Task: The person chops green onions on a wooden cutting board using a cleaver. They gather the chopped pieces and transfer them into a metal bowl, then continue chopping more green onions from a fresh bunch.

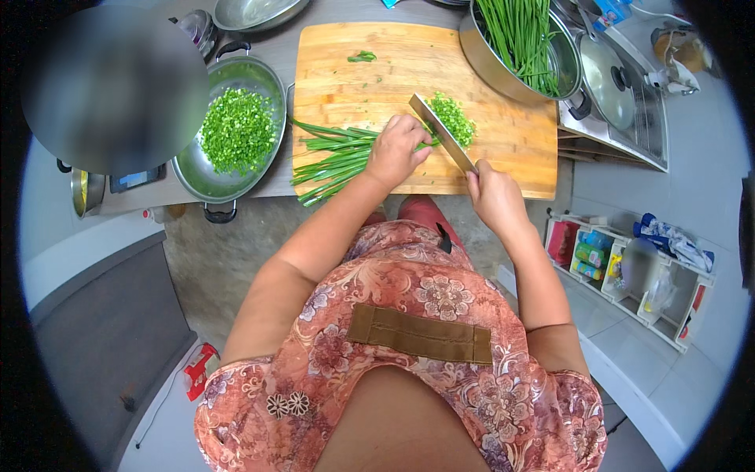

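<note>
My left hand [396, 148] presses a bunch of long green garlic chives [336, 154] onto a wooden cutting board [377, 65], its curled fingers close to the blade. The uncut ends fan out to the left and hang past the board's front edge. In my right hand [496, 192] is the handle of a cleaver-like kitchen knife [439, 131], its blade slanting across the cut end of the bunch. A small heap of chopped chives [452, 118] lies against the blade's far side. A few snipped bits [362, 56] are scattered farther back on the board.
Left of the board, a two-handled steel pan [200, 187] holds many chopped chives [239, 133]. A steel pot [501, 79] with whole chives [522, 41] overlaps the board's back right corner. Beside it leans a lid [607, 82]. Another metal pan [256, 13] sits at the back left.
</note>
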Action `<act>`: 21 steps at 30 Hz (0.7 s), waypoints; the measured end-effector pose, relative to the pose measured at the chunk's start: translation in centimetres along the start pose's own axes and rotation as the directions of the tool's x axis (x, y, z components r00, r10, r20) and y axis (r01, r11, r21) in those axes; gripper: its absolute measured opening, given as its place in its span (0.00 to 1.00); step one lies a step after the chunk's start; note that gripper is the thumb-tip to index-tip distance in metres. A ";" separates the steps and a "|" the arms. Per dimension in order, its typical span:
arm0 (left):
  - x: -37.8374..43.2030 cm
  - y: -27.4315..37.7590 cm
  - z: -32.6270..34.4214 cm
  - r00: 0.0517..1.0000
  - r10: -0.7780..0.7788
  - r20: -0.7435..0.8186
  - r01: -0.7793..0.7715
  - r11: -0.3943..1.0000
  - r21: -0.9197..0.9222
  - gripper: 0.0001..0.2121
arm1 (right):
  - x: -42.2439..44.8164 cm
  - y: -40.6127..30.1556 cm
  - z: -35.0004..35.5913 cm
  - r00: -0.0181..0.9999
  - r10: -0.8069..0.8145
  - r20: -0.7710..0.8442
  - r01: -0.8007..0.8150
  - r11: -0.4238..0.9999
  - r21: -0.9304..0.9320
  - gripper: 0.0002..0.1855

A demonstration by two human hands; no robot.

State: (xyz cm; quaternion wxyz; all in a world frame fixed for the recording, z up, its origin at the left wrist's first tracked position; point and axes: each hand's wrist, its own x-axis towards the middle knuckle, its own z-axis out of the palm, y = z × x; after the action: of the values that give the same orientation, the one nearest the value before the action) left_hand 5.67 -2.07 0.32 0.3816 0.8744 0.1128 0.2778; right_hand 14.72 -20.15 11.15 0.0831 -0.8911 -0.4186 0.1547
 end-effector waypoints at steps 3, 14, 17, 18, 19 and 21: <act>0.1 0.1 0.0 1.000 -0.008 -0.004 0.008 1.000 -0.012 0.07 | -0.1 0.1 0.2 1.000 -0.016 -0.006 0.016 1.000 -0.018 0.11; 0.0 -0.2 0.0 1.000 0.016 -0.013 -0.016 1.000 0.012 0.08 | -0.6 -0.1 0.1 0.999 0.005 0.045 -0.005 1.000 0.003 0.12; 0.1 -0.2 0.1 1.000 0.025 -0.017 -0.025 1.000 0.016 0.07 | -0.1 -0.2 -0.1 0.998 -0.018 0.061 0.018 1.000 -0.006 0.12; 0.1 -0.2 0.0 0.999 0.029 -0.018 -0.029 0.999 0.018 0.07 | 0.1 -0.4 -0.1 0.997 -0.025 0.069 0.026 1.000 -0.014 0.12; 0.0 -0.2 0.0 0.999 0.034 -0.019 -0.033 0.999 0.020 0.07 | 0.5 -0.6 0.1 0.997 -0.014 0.073 0.015 1.000 -0.019 0.12; -0.1 -0.3 0.0 1.000 0.023 -0.004 -0.023 0.999 0.033 0.07 | 1.7 -1.3 1.0 0.997 0.005 0.080 -0.003 1.000 -0.031 0.12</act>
State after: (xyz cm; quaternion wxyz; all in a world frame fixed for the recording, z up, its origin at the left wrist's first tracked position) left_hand 5.62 -1.92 0.10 0.3638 0.8811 0.1082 0.2822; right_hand 14.48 -18.00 10.23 0.0519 -0.8862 -0.4221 0.1840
